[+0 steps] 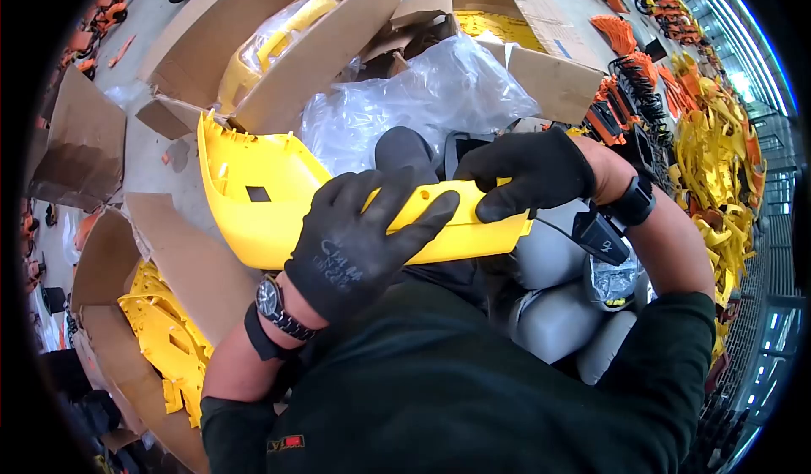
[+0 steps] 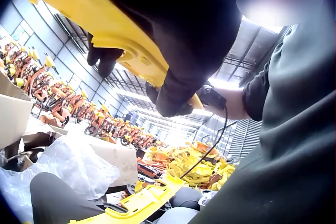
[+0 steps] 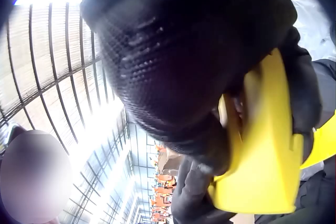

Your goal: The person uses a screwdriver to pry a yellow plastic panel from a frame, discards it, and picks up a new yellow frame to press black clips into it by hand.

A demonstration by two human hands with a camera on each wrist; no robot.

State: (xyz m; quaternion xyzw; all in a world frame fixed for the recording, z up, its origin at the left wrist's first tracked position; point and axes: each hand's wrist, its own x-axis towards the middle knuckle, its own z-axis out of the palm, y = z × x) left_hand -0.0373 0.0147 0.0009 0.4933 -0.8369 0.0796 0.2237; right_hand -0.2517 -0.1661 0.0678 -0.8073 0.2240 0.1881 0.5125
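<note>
A long yellow plastic panel (image 1: 270,229), with a square hole and a row of small pegs along its wide left end, lies across in front of the person. The black-gloved left hand (image 1: 346,246) grips its middle, fingers over the top face and fingertips beyond the far edge in the left wrist view. At the narrow right end, the black-gloved right hand (image 1: 541,170) pinches the panel between thumb and curled fingers. The glove hides much of that end in the right wrist view. Lower down, another yellow strip (image 2: 142,203) shows over the lap in the left wrist view.
Cardboard boxes with yellow parts stand ahead (image 1: 312,68) and at the left (image 1: 177,254). Clear plastic wrap (image 1: 422,94) lies before the knees. Grey rounded pieces (image 1: 557,322) sit at the right, with a heap of yellow parts (image 1: 714,161) beyond.
</note>
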